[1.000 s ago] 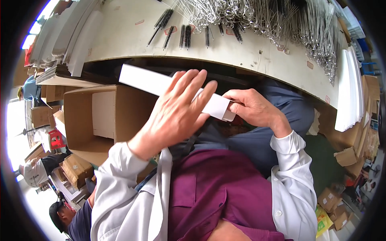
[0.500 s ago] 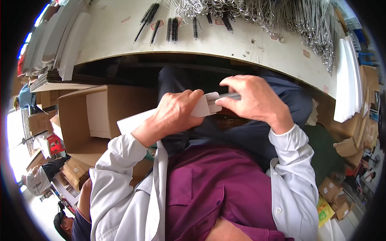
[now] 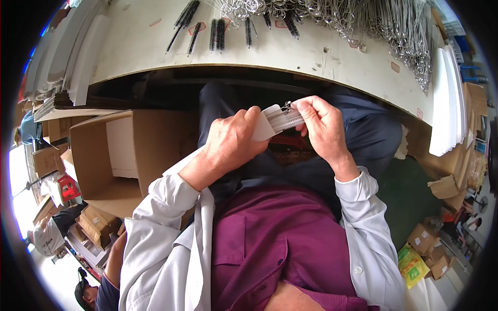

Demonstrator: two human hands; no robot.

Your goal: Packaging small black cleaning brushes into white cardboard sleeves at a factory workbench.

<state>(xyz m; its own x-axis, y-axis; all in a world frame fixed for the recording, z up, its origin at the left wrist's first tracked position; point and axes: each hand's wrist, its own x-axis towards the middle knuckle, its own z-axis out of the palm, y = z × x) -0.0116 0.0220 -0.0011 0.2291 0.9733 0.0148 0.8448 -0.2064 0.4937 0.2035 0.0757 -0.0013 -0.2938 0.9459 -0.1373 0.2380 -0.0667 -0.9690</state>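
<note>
My left hand (image 3: 231, 139) is closed around a long, narrow white box (image 3: 263, 128) above my lap. At its right end the box is open, with a flap standing up. Several wire brushes (image 3: 286, 121) with pale bristles stick out of that end. The fingers of my right hand (image 3: 326, 127) are pinched on the outer ends of these brushes, by a small metal loop. How far the brushes reach inside the box is hidden.
On the white table (image 3: 135, 44) lie black-bristled brushes (image 3: 217, 35) and a heap of looped-wire brushes (image 3: 363, 23). Flat white boxes (image 3: 67, 57) are stacked at left, more white boxes (image 3: 448, 103) at right. An open carton (image 3: 104, 155) stands left of my legs; another person (image 3: 93, 290) is lower left.
My right hand has moved slightly left and down, its fingers now at the brush ends. More brushes show at the box's open end, and the box has shifted slightly.
</note>
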